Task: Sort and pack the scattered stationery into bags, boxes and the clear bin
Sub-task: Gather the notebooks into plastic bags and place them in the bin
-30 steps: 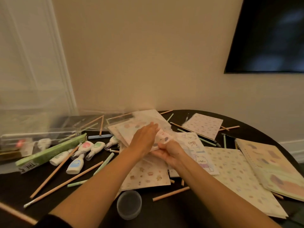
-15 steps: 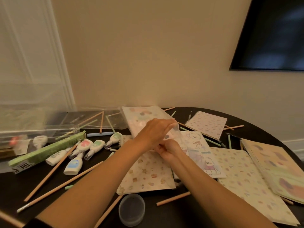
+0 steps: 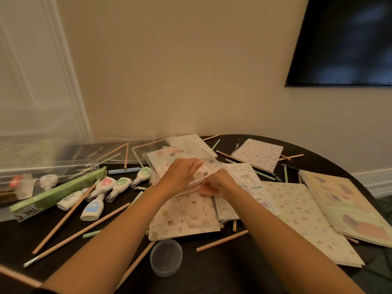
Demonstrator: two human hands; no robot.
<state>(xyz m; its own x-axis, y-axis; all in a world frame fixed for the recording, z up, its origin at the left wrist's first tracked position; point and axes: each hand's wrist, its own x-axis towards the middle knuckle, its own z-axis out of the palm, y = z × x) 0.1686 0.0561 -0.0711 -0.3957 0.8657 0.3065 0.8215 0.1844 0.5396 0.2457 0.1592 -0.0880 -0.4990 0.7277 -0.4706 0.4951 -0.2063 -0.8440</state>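
Dark round table (image 3: 222, 274), frame centre: left hand (image 3: 182, 174) grips clear plastic bag (image 3: 167, 155) of pastel patterned notebooks from above; right hand (image 3: 217, 183) pinches its near edge; wooden pencils (image 3: 63, 219) scattered lower left

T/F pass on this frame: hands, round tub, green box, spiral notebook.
1. The left hand and right hand are both at the stack of patterned pads. True.
2. The round tub sits on a notebook. False: it stands on the bare dark table.
3. The green box lies left of the hands. True.
4. A hand holds the spiral notebook. False: it lies untouched further back on the table.
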